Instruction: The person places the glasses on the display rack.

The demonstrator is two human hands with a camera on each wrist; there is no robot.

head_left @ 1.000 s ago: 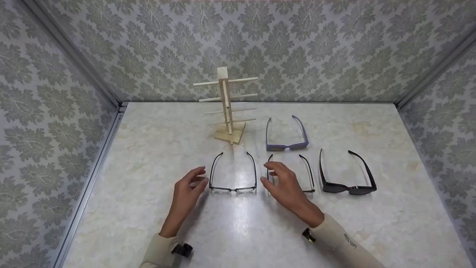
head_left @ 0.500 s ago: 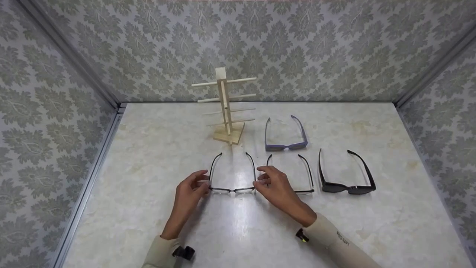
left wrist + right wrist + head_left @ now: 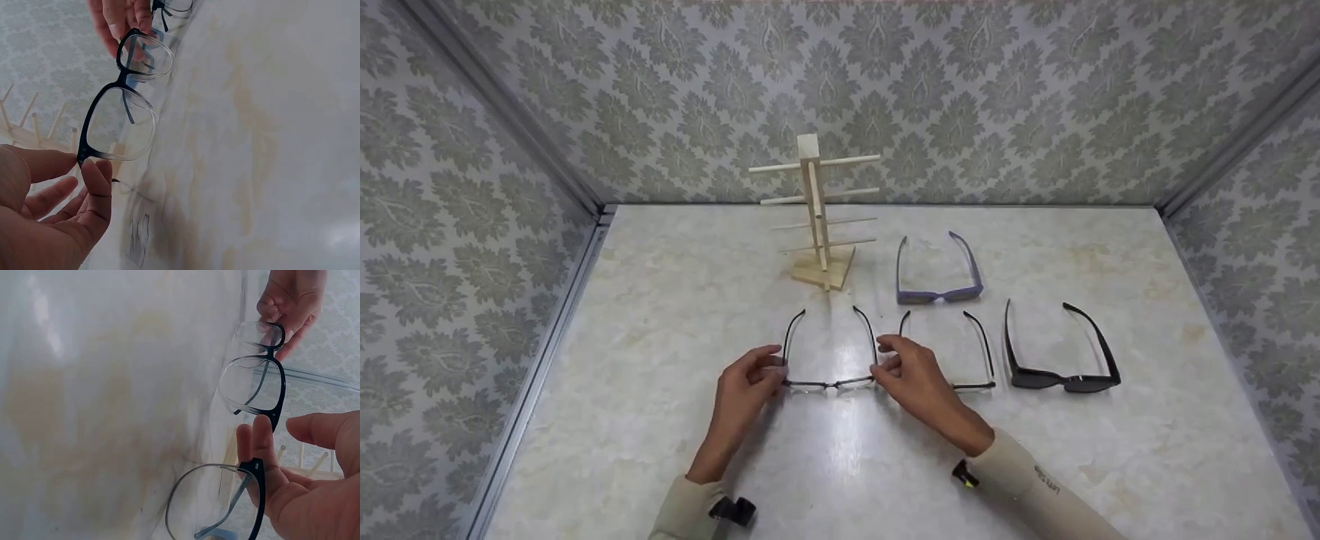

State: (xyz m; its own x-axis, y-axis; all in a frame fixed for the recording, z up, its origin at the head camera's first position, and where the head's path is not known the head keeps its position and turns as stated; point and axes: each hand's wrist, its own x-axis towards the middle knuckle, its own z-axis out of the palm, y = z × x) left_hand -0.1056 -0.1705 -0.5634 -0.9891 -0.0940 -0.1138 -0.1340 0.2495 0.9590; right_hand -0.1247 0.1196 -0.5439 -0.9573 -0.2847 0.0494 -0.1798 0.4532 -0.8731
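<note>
Clear-lensed eyeglasses (image 3: 831, 385) with a dark upper rim lie with temples pointing away, between my two hands in the head view. My left hand (image 3: 50, 208) pinches their left front corner between thumb and finger. At the right corner is my right hand (image 3: 315, 478); its fingertips are against the rim there, while the thumb stands a little apart from it in the right wrist view. A second pair of thin dark eyeglasses (image 3: 988, 352) lies just beside the right hand, partly hidden by it. The same second pair shows large in the right wrist view.
A wooden display stand (image 3: 814, 202) with several horizontal rods stands toward the back of the table (image 3: 660, 300). Purple-framed sunglasses (image 3: 939, 296) lie right of its base. Black sunglasses (image 3: 1065, 381) are farther right. Patterned walls rise at the back and both sides.
Both hands have closed in on the nearer eyeglasses, the right moving left over the second pair. The left hand has taken hold of its corner, and the eyeglasses have turned slightly.
</note>
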